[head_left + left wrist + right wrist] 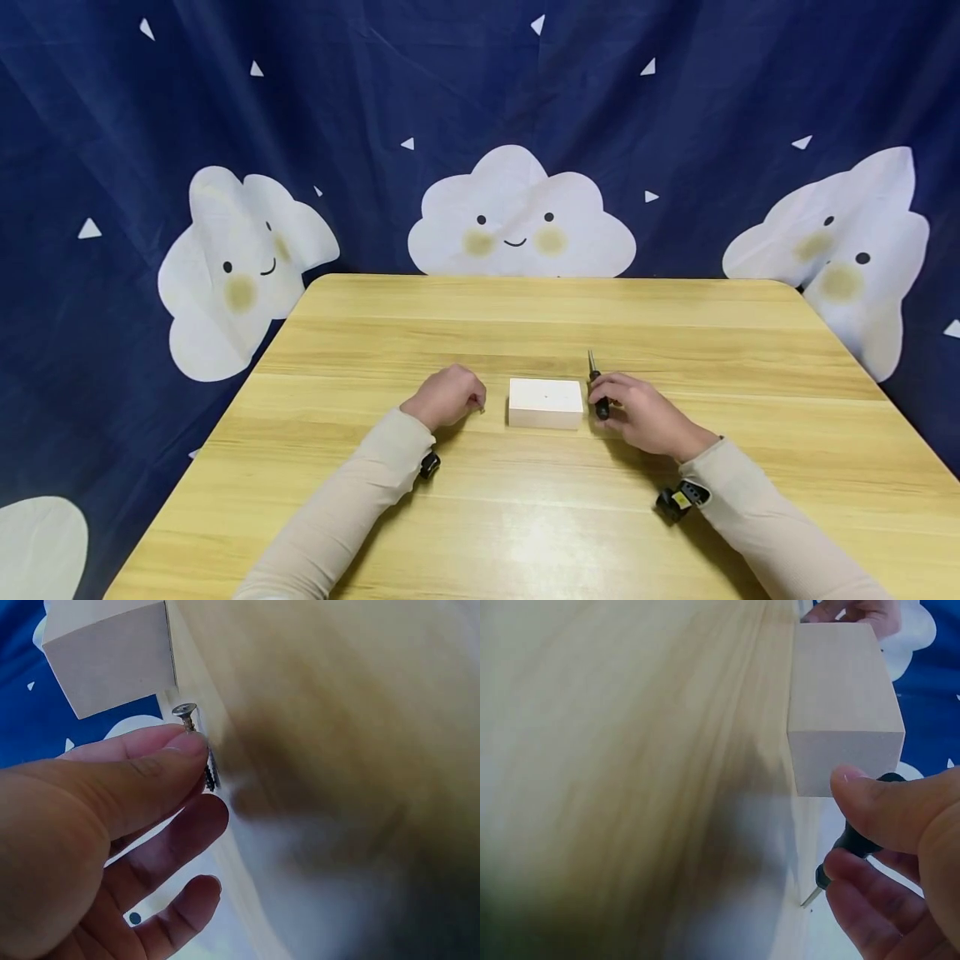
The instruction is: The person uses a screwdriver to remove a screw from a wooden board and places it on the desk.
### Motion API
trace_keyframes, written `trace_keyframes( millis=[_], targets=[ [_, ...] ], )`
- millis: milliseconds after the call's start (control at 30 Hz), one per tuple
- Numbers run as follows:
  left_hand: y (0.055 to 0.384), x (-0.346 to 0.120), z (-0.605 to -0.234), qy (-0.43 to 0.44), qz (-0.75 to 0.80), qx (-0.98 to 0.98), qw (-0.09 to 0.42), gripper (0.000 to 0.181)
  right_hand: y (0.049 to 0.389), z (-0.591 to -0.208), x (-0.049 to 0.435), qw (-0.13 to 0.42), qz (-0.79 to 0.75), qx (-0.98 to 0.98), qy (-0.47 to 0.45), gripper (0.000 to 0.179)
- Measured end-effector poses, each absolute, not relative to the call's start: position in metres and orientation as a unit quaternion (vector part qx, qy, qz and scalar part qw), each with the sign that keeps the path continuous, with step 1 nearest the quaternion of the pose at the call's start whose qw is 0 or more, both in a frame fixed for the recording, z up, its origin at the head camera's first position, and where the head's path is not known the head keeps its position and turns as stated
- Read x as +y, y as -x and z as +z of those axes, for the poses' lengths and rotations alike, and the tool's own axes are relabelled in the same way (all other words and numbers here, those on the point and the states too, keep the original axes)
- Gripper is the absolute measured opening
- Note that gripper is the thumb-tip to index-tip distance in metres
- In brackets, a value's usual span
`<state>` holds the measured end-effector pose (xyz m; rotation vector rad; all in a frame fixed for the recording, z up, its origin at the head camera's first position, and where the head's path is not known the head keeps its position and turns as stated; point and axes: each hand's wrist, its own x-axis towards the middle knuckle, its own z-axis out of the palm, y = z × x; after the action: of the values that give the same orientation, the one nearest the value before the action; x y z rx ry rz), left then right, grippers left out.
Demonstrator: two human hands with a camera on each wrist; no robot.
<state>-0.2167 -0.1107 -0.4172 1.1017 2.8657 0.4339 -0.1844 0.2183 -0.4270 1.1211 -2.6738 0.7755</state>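
A pale wooden block (545,404) lies on the table, with a small dark spot in the middle of its top face. To its left, my left hand (448,395) pinches a screw (185,712) between thumb and forefinger, head up and threaded tip downward in the left wrist view. On the block's right side my right hand (641,414) holds a black-handled screwdriver (602,407) between thumb and fingers. Its metal shaft points away toward the far edge of the table. Both hands are apart from the block in the head view.
The light wood-grain table (525,517) reaches back to a dark blue curtain (480,83) printed with white clouds and triangles. Small black wrist cameras (430,465) sit under the cream sleeves (352,492).
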Motion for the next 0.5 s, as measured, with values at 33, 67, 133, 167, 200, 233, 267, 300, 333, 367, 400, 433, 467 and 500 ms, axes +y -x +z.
trace_keyframes(
  millis=[33, 67, 133, 167, 200, 233, 267, 300, 333, 367, 400, 433, 467, 500],
  targets=[
    [0.2169, -0.1108, -0.4173, -0.36, 0.14, 0.922, 0.021, 0.016, 0.184, -0.4271, 0.2179, 0.063, 0.255, -0.891, -0.37, 0.031],
    [0.217, -0.1109, -0.4173, -0.366, 0.141, 0.92, 0.021, 0.016, 0.1836, -0.4271, 0.2175, 0.054, 0.253, -0.893, -0.369, 0.031],
    [0.2174, -0.1111, -0.418, -0.372, 0.142, 0.917, 0.021, 0.015, 0.1829, -0.427, 0.2169, 0.04, 0.248, -0.896, -0.367, 0.031],
    [0.2176, -0.1112, -0.4182, -0.374, 0.142, 0.916, 0.02, 0.015, 0.1825, -0.4268, 0.2166, 0.035, 0.244, -0.897, -0.367, 0.031],
    [0.2177, -0.1113, -0.4185, -0.375, 0.143, 0.916, 0.02, 0.016, 0.1822, -0.4267, 0.2164, 0.03, 0.24, -0.898, -0.368, 0.031],
    [0.2177, -0.1113, -0.4188, -0.374, 0.144, 0.916, 0.019, 0.016, 0.1818, -0.4265, 0.2163, 0.027, 0.236, -0.898, -0.369, 0.03],
    [0.2178, -0.1113, -0.419, -0.373, 0.144, 0.916, 0.019, 0.016, 0.1816, -0.4264, 0.2163, 0.024, 0.232, -0.899, -0.371, 0.03],
    [0.2179, -0.1113, -0.4192, -0.372, 0.145, 0.917, 0.018, 0.017, 0.1814, -0.4265, 0.2164, 0.022, 0.228, -0.899, -0.373, 0.03],
    [0.218, -0.1114, -0.4194, -0.371, 0.145, 0.917, 0.018, 0.017, 0.1812, -0.4265, 0.2166, 0.019, 0.225, -0.899, -0.374, 0.03],
    [0.218, -0.1115, -0.4194, -0.371, 0.146, 0.917, 0.017, 0.018, 0.1808, -0.4265, 0.2167, 0.018, 0.222, -0.899, -0.376, 0.03],
    [0.218, -0.1115, -0.4196, -0.371, 0.146, 0.917, 0.018, 0.018, 0.1808, -0.4268, 0.217, 0.017, 0.22, -0.899, -0.377, 0.03],
    [0.2182, -0.1115, -0.4196, -0.369, 0.147, 0.917, 0.019, 0.018, 0.1807, -0.4269, 0.2171, 0.014, 0.219, -0.899, -0.378, 0.03],
    [0.2184, -0.1115, -0.4196, -0.368, 0.147, 0.918, 0.02, 0.018, 0.1807, -0.427, 0.2172, 0.012, 0.218, -0.899, -0.379, 0.031],
    [0.2186, -0.1116, -0.4196, -0.368, 0.148, 0.918, 0.022, 0.018, 0.1806, -0.4269, 0.2172, 0.009, 0.217, -0.899, -0.38, 0.031]
  ],
)
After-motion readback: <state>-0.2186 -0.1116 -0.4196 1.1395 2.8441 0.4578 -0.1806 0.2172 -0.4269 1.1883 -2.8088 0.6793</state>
